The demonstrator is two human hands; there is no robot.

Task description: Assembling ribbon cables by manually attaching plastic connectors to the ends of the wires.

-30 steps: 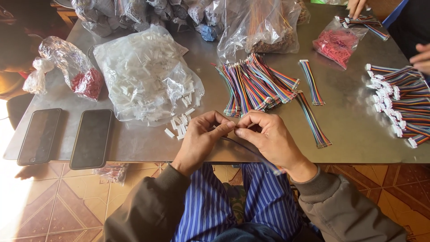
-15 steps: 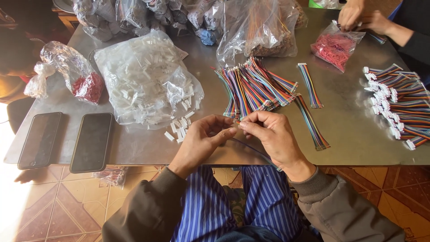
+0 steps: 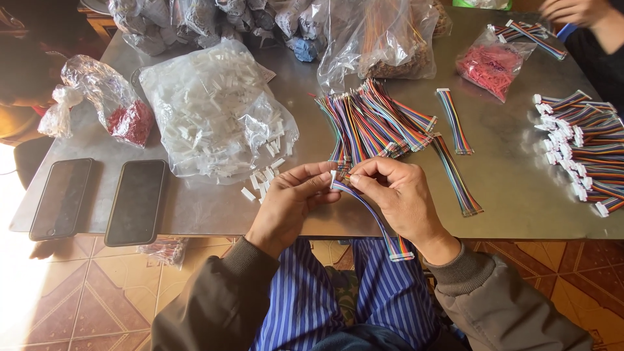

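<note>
Left hand (image 3: 289, 201): pinched shut on a small white connector (image 3: 333, 177), thumb and forefinger presenting it end-on to the cable.
Right hand (image 3: 400, 195): closed on the top end of a rainbow ribbon cable (image 3: 372, 214), fingertips at the wire tips, apparently to line them up with the connector.
Cable position: front desk edge, between both hands; the free end droops off toward 5 o'clock and hangs over the lap (slack, no strain on the joint).
Cable pile (image 3: 370, 123): at 12 o'clock from the hands, fanned within easy reach.
Connector bag (image 3: 211, 107): clear bag at 10 o'clock, mouth open toward the hands; loose white pieces (image 3: 263, 182) spilled just beside the left hand.
Finished-looking cables (image 3: 578, 153): white-capped, stacked at 3 o'clock, well apart from the raw pile.
Red bags: one at 9 o'clock (image 3: 123, 117), one at 1 o'clock (image 3: 491, 65).
Phones (image 3: 97, 198): two, dark, lying flat at 8 o'clock, apart from the parts.
Other person: a hand (image 3: 572, 10) at 1 o'clock, far corner.
Desk (image 3: 507, 195): dull grey metal, scuffed.
Room: patterned orange tile floor (image 3: 84, 292); bright daylight from the left.
</note>
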